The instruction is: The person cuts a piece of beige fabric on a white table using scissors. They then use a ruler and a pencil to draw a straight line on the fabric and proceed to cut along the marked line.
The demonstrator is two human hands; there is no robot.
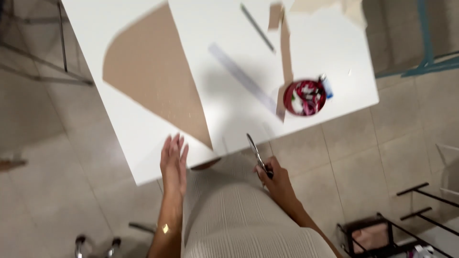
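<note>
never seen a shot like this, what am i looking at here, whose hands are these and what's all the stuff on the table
This is one picture from a camera worn on a person's head, looking straight down, so the two bare arms reaching up from the bottom are the wearer's own. There is no machine. The left hand is open and flat, fingers together, at the near edge of a white table, holding nothing. The right hand grips a pair of scissors, blades pointing up towards the table edge. On the table lie a large brown cardboard piece with one rounded side, a clear ruler, a thin grey stick that may be a pencil, a narrow cardboard strip, and a round red container full of small items too blurred to name. Below is a tiled floor.
</note>
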